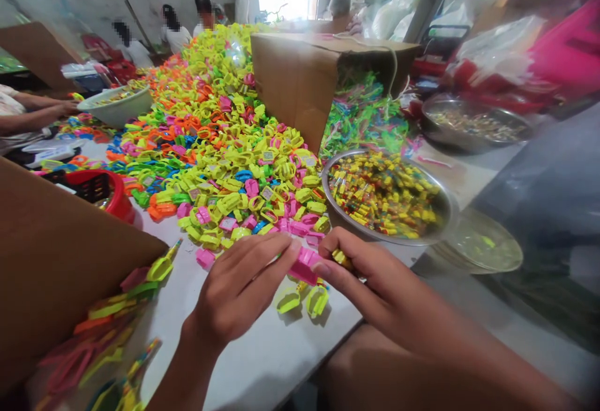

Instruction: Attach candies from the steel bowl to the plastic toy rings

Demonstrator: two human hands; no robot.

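Over the white table (244, 348), my left hand (244, 286) holds a pink plastic toy watch (305, 265) by its left side, fingers closed together. From the other side, the thumb and forefinger of my right hand (370, 273) pinch the same watch. Small yellow pieces (343, 259) sit in the curled fingers of my right hand; their exact kind is hidden. Just below the hands lie two yellow-green toy watches (317, 302). Beyond my fingers rises a large heap of toy watches (234, 173), mostly yellow-green, with pink, orange, blue and green ones among them.
Right of the heap stands a metal bowl (452, 211) of small yellow tubes. A cardboard box (295, 86) lies behind it, with green strips spilling out. More watches rest beside a cardboard flap (60, 261) at left. A co-worker's arm (37, 114) reaches toward a pale basin (124, 111).
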